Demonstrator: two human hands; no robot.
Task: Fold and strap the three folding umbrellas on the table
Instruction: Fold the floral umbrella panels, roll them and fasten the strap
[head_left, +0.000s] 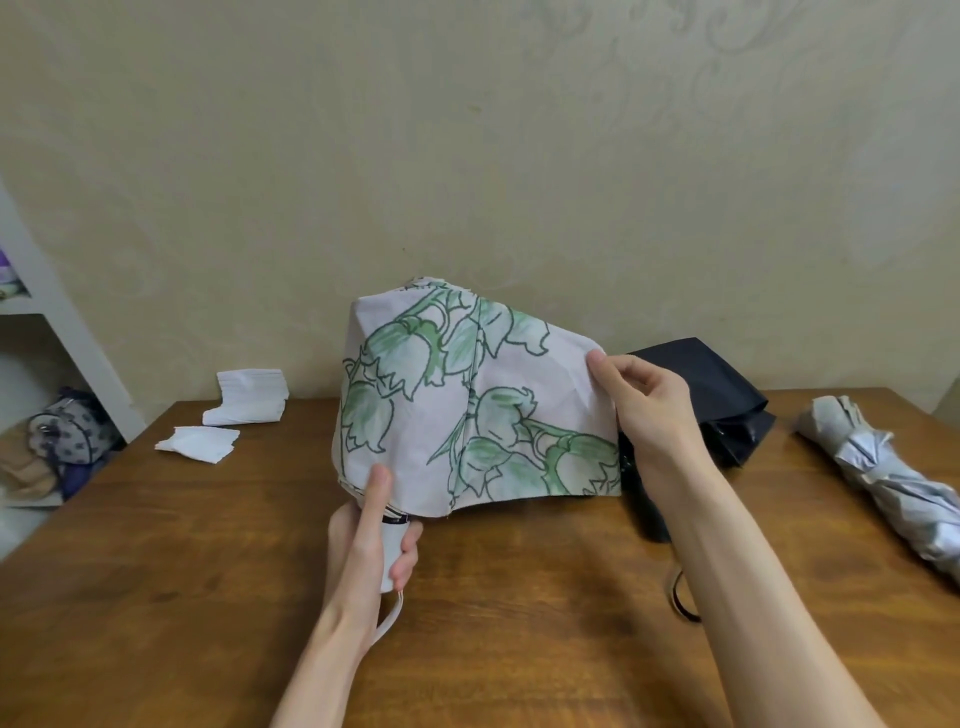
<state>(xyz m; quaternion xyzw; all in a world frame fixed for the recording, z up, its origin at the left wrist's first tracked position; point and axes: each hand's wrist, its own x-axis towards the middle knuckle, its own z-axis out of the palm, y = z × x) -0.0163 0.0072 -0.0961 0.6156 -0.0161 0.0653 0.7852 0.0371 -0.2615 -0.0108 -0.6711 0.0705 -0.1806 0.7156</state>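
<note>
A pale pink umbrella with green leaf print (467, 395) is held above the wooden table (519, 597), its canopy loose and spread. My left hand (371, 540) grips its white handle, thumb up against the cloth, a wrist strap hanging below. My right hand (644, 400) pinches the canopy's right edge. Behind my right hand lies a dark navy umbrella (711, 400), unfolded, its black handle partly hidden by my forearm. A silver umbrella (893, 478) lies rolled and strapped at the table's right edge.
Two piles of white tissue paper (249, 397) (200, 442) lie at the table's back left. A beige wall stands just behind the table. To the left are white shelves and bags (67, 431) on the floor.
</note>
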